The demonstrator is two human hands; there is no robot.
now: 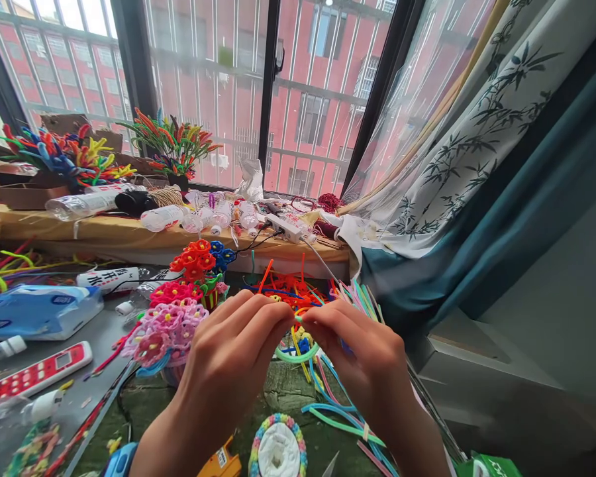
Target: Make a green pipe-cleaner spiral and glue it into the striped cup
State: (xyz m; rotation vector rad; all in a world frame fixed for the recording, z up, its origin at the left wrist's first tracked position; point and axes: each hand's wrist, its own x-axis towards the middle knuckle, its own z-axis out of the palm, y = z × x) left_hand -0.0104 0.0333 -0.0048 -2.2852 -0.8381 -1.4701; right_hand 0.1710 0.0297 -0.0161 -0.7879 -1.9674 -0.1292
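Green pipe cleaner (298,359) bent in loop mid-frame, above tabletop (278,397). Left hand (236,344) and right hand (370,358) pinch loop top, fingertips closed. Looks light, soft, bendy; best pinched gently near ends.

A looped stem (297,360) was coloured mint green; on a dark green table (288,392), a white oval (269,457) was ringed with pink, yellow and blue; flowers (171,324) by the table's left edge were tinted pink, red and blue; the ledge's (109,232) front edge was coloured tan; a white curtain (477,152) was patterned with dark leaves.
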